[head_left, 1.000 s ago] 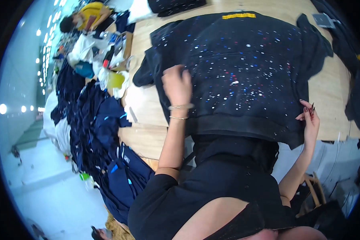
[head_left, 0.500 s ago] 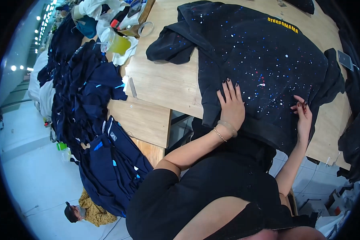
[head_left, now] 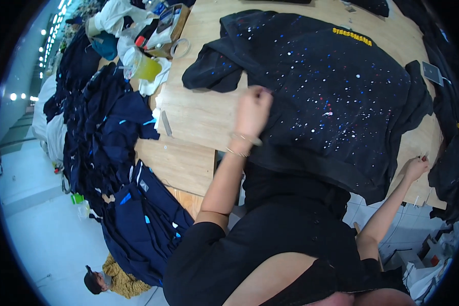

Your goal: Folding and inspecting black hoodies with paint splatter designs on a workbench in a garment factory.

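A black sweatshirt speckled with white, blue and red paint dots lies spread on the wooden table, with yellow lettering near its far right edge. My left hand, with bangles at the wrist, is closed at the sweatshirt's left side below the sleeve, its fingertips pinching the edge of the cloth. Beyond the sweatshirt's right side, over the table's right part, is my right hand. Its fingers are pressed together, and a small reddish spot shows at the tips; whatever they hold is too small to make out.
Dark navy garments are heaped at the left. A cup of yellow-green drink stands near a box and a tape roll. A metal ruler-like strip lies near the table's left edge. A person is at lower left.
My left hand has lifted off the sweatshirt's front, moved left and farther out, and closed at its side edge. My right hand has left the cloth and moved right, fingers closing.
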`<state>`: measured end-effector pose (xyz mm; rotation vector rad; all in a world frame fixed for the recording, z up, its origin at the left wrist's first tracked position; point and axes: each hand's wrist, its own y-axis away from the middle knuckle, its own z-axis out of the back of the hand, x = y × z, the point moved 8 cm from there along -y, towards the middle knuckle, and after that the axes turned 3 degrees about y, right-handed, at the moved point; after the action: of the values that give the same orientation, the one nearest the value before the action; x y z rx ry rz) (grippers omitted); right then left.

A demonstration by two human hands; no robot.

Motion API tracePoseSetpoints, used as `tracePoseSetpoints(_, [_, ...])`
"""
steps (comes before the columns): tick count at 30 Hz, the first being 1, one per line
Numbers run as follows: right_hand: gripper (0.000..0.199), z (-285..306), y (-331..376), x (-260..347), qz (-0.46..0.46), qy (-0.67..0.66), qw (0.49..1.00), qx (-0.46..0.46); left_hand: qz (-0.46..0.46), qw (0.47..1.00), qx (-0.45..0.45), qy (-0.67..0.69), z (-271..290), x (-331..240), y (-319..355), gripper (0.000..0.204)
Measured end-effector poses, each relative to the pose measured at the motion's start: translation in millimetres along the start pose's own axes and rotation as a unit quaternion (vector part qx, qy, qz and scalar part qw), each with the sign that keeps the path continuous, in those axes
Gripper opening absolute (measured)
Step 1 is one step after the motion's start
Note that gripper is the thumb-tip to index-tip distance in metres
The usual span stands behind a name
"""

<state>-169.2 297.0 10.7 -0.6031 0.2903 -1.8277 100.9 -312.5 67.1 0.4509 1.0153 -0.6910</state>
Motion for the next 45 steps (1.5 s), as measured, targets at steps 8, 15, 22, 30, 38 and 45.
tracePoseSetpoints(8, [0.03,-36.3,-33.1,2.0,0.088,0.241,0.966,0.039,0.209,0.948,-0.02,0.24,30.7,87.1,-97.1,0.045])
tracePoseSetpoints(15, [0.081,-35.1,-16.4,167.5,-0.048,-0.079,0.959,0.267,0.111,0.981,-0.112,0.112,52.9,60.2,-134.3,0.036])
tracePoseSetpoints(22, [0.032,17.0,-60.1,143.6,-0.157,-0.617,0.754,0.161,0.0,0.922,-0.187,0.34,151.6,25.9,-108.9,0.023])
tracePoseSetpoints(30, [0.038,39.1,3.2,-48.9,-0.053,-0.217,0.97,0.092,0.265,0.877,0.012,-0.4,267.7,253.4,35.1,0.027])
tracePoseSetpoints(38, [0.036,35.1,26.4,-8.7,-0.069,-0.133,0.983,0.104,-0.093,0.938,-0.15,-0.297,195.5,50.2,-22.2,0.037])
tracePoseSetpoints(45, [0.038,40.4,29.2,-7.8,-0.07,-0.09,0.989,0.095,-0.331,0.935,0.078,-0.101,-85.8,-136.8,-52.0,0.027])
